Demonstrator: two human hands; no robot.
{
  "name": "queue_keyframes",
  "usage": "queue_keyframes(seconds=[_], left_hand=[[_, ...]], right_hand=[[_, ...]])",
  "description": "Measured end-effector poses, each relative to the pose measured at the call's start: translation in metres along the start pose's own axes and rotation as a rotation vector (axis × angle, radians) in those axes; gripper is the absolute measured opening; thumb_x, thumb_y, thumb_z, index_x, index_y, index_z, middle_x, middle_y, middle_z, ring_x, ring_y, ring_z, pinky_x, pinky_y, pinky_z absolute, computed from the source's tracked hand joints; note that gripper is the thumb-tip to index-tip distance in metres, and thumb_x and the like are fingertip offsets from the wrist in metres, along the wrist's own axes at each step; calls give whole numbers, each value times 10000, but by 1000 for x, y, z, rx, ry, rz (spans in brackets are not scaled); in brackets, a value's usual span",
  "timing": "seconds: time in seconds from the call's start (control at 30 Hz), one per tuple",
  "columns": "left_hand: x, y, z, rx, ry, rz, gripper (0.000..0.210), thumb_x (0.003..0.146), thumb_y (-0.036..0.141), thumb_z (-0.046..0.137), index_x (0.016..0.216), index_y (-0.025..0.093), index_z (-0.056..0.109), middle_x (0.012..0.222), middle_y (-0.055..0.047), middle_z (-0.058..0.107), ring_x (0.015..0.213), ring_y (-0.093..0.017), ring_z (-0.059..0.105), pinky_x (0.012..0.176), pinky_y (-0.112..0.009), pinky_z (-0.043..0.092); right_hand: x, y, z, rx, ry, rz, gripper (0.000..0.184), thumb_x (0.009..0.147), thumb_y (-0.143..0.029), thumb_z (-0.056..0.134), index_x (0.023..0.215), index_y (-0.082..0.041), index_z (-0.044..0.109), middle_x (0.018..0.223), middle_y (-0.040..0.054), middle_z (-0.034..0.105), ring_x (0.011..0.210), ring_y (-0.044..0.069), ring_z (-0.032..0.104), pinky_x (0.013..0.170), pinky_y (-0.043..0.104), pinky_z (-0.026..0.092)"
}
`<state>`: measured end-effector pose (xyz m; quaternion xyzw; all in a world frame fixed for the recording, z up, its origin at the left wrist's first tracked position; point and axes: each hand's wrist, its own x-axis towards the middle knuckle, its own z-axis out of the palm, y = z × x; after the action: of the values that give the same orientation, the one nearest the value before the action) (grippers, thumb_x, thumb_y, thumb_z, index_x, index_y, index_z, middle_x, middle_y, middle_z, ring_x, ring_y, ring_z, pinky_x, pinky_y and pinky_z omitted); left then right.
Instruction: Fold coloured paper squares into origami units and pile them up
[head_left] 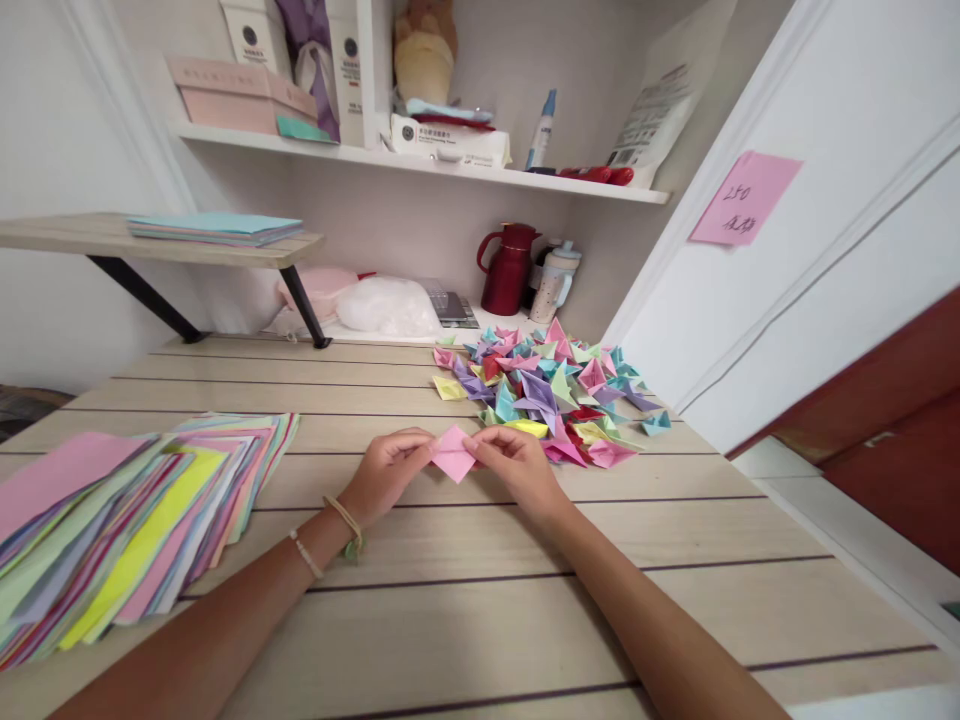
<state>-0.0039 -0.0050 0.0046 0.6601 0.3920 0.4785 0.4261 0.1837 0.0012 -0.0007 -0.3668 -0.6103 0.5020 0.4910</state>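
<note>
A small pink folded paper [454, 456], diamond-shaped with a crease across it, is held just above the wooden table [420, 620]. My left hand [390, 470] pinches its left corner between thumb and fingers. At the right corner my right hand [516, 462] grips it the same way. Fingertips behind the paper are partly hidden. Just beyond my right hand lies a heap of folded paper boats [536, 395] in many colours. On the left, a fanned stack of coloured paper sheets [142, 530] spreads over the table.
A small raised shelf [67, 235] on black legs carries more paper [217, 228] at the back left. Behind the heap stand a red jug [511, 270] and a pale bottle [555, 285]. Left of them lies a white plastic bag [386, 308]. A pink note [746, 198] is stuck on the right wall.
</note>
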Motion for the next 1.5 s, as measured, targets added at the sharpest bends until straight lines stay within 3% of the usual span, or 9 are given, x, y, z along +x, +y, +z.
queue_keyframes(seconds=[0.17, 0.37, 0.57, 0.9, 1.03, 1.17, 1.27, 1.4, 1.5], left_hand=[[0, -3, 4, -210, 52, -88, 218, 731, 222, 635, 936, 164, 585, 742, -13, 659, 713, -145, 619, 660, -247, 485], [1, -2, 4, -229, 105, -115, 163, 703, 222, 664, 817, 153, 570, 711, -8, 659, 680, -129, 619, 636, -230, 486], [4, -10, 4, -257, 150, -126, 251, 643, 237, 723, 831, 154, 578, 739, -21, 689, 696, -143, 645, 635, -242, 505], [1, -2, 5, -47, 121, -53, 154, 713, 301, 655, 718, 149, 679, 748, -31, 692, 726, -164, 628, 679, -250, 497], [-2, 3, 8, -114, 55, -43, 126, 734, 271, 631, 748, 146, 644, 645, -3, 627, 602, -122, 588, 577, -224, 478], [-2, 3, 9, -215, 91, -66, 207, 718, 210, 647, 913, 172, 588, 570, 57, 554, 501, -84, 543, 507, -195, 443], [-1, 2, 6, -194, 91, -104, 120, 708, 211, 646, 804, 142, 624, 583, 27, 583, 491, -85, 535, 491, -198, 442], [0, 0, 4, -225, 86, -123, 143, 702, 218, 645, 809, 126, 667, 743, -37, 678, 605, -115, 597, 550, -214, 483], [-1, -4, 5, -263, 6, -112, 291, 645, 203, 707, 922, 129, 655, 895, -74, 705, 805, -174, 643, 714, -271, 515]], right_hand=[[0, 1, 3, 78, 6, -28, 212, 703, -316, 692, 838, -188, 591, 597, -32, 598, 542, 108, 566, 549, 234, 457], [0, 2, 4, -24, 27, -63, 175, 674, -301, 716, 767, -171, 646, 682, 12, 650, 608, 125, 594, 569, 235, 475], [0, 5, 3, -22, 32, -92, 281, 659, -274, 733, 904, -177, 635, 820, 51, 686, 733, 163, 631, 651, 272, 500], [-2, 2, 2, -156, 63, -119, 163, 710, -320, 678, 782, -174, 684, 754, 46, 688, 690, 167, 621, 622, 266, 488], [-1, 4, 3, -44, 82, -121, 237, 698, -309, 695, 887, -187, 621, 699, 17, 661, 628, 143, 608, 575, 250, 490], [-2, 4, 3, -83, 65, -143, 162, 687, -291, 707, 781, -180, 637, 661, 9, 646, 591, 127, 594, 547, 231, 479], [-2, 4, 4, -126, 23, -126, 191, 669, -294, 718, 814, -176, 680, 748, 42, 687, 665, 154, 629, 598, 253, 507], [-4, 2, 5, -124, -54, -101, 398, 615, -276, 756, 989, -174, 669, 865, 65, 700, 732, 183, 654, 678, 298, 534], [-3, 1, 4, -74, -37, -90, 390, 626, -269, 749, 994, -169, 667, 920, 74, 698, 771, 188, 657, 711, 311, 533]])
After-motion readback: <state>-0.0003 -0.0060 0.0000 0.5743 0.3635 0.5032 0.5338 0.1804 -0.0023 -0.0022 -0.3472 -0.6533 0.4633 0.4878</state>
